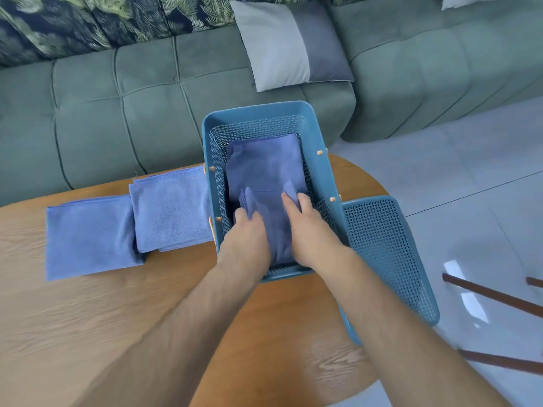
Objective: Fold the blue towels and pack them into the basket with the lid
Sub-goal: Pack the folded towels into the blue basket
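1. Blue perforated plastic basket sits at the 12 o'clock edge of the round wooden bench, with no lid on it.
2. Folded blue towel lies flat inside the basket and fills most of the floor.
3. Left hand is in the basket at the towel's 7 o'clock, grip closed on a bunched fold of that towel.
4. Right hand is at the towel's 5 o'clock, grip curled onto the towel's edge.
5. Blue perforated plastic lid is at 3 o'clock of the basket, touching it and hanging over the bench edge.
6. Second folded blue towel lies at 9 o'clock, against the basket wall.
7. Third folded blue towel is further out at 9 o'clock, partly under the second.
8. Green tufted sofa and a grey two-tone cushion are at 12 o'clock, beyond the bench.
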Demonstrator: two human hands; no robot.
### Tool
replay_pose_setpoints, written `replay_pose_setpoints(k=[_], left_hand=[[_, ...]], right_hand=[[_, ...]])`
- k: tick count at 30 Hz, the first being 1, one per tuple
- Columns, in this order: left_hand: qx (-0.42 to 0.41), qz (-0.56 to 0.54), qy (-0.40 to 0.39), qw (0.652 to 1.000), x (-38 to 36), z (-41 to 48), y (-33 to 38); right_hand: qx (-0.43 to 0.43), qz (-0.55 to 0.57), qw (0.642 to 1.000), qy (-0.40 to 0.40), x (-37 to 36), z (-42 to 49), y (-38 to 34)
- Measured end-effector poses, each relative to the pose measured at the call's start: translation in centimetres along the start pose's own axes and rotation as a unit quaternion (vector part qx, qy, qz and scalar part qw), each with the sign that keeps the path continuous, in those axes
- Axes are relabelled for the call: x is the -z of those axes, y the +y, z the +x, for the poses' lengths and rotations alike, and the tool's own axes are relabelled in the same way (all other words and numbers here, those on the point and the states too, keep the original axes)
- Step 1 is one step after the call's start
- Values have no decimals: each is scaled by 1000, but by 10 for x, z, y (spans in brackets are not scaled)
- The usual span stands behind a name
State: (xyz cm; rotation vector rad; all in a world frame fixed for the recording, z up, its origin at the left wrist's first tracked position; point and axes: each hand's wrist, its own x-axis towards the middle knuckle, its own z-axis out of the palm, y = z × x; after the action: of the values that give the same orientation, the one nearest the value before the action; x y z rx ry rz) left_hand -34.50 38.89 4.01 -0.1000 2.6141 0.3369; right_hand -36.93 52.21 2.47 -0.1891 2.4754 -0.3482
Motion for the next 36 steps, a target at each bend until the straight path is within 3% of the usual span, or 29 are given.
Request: replay_pose_setpoints(k=[5, 9, 17, 20, 25, 27, 31, 34, 36], left_hand=[[46, 83, -38, 995, -9, 6, 4], [-36, 194, 18, 980, -21, 17, 0], [-40, 212, -51, 975, -27, 36, -4], [-70, 182, 5, 981, -7, 22, -5], [-118, 44, 225, 966, 34, -14, -40], [-101, 0, 258, 961, 46, -20, -66], [-4, -35, 205, 978, 53, -17, -123], [80, -54, 119, 988, 38, -8, -154], [114, -58, 67, 989, 24, 1, -166]], right_hand=[[-57, -74, 996, -6, -4, 5, 2], [-15, -208, 977, 45, -10, 10, -3], [-20, -222, 972, -79, -10, 26, -1], [-14, -190, 982, -18, 13, 12, -11], [65, -105, 981, 150, 51, -20, -60], [91, -101, 972, 190, 51, -21, -84], [135, -65, 960, 236, 28, -10, -135], [172, -66, 975, 127, 6, 9, -177], [137, -82, 985, 62, -9, 29, -197]])
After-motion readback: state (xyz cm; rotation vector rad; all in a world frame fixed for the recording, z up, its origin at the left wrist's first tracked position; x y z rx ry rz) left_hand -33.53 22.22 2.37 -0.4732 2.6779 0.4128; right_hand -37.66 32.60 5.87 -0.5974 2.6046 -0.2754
